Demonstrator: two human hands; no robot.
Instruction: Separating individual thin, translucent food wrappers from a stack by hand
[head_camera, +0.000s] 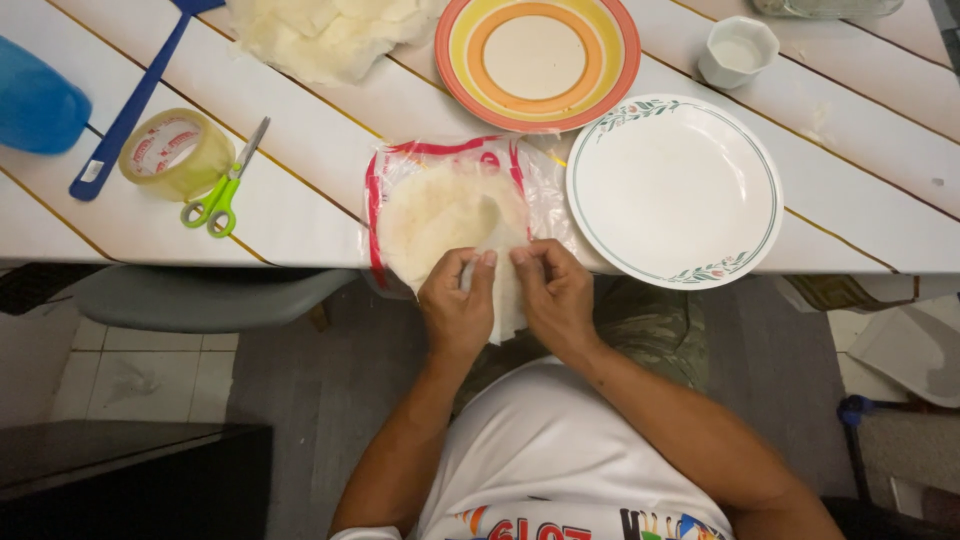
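Our left hand (457, 310) and right hand (556, 300) meet at the near edge of the table (330, 150), both pinching the same thin pale wrapper (503, 290); thumbs and fingertips are closed on its edge, and part of the sheet hangs down past the table edge between our wrists. Just beyond our fingers lies the stack (440, 215) of round wrappers, resting on its opened clear bag (540, 175) with red trim, at the middle of the near edge.

Going by size among the rest: we see a white plate (675, 190) with a green leaf border just right of the bag, reaching the near edge. Behind the bag, toward the far edge, sits a striped plate (537, 55) in orange and yellow. A heap of pale sheets (320, 35) lies left of it at the far edge. A blue tool (130, 105) with a long handle slants across the left part, with a roll of tape (175, 152) and green scissors (225, 185) beside it. A small white cup (737, 50) stands near the far right.
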